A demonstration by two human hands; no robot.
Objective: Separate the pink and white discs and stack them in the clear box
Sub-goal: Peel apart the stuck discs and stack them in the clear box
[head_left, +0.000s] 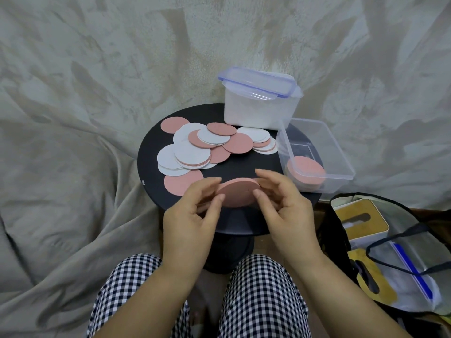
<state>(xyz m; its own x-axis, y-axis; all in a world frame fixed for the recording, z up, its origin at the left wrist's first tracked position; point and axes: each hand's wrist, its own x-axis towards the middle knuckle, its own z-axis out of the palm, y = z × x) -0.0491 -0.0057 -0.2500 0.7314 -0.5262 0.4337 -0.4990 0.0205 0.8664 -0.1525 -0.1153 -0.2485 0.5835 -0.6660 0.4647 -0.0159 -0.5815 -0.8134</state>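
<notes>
A small stack of pink discs is held between both hands just above the near part of the round black table. My left hand grips its left edge, my right hand its right edge. Behind them, a loose heap of pink and white discs is spread over the table's left and middle. One pink disc lies flat beside my left fingers. The open clear box sits at the table's right edge with a pile of pink discs in its near end.
A lidded clear container with white contents stands at the table's back. A transparent bag holding wooden-topped boxes lies on the floor to the right. Grey cloth covers the surroundings. My knees in checked trousers are below the table.
</notes>
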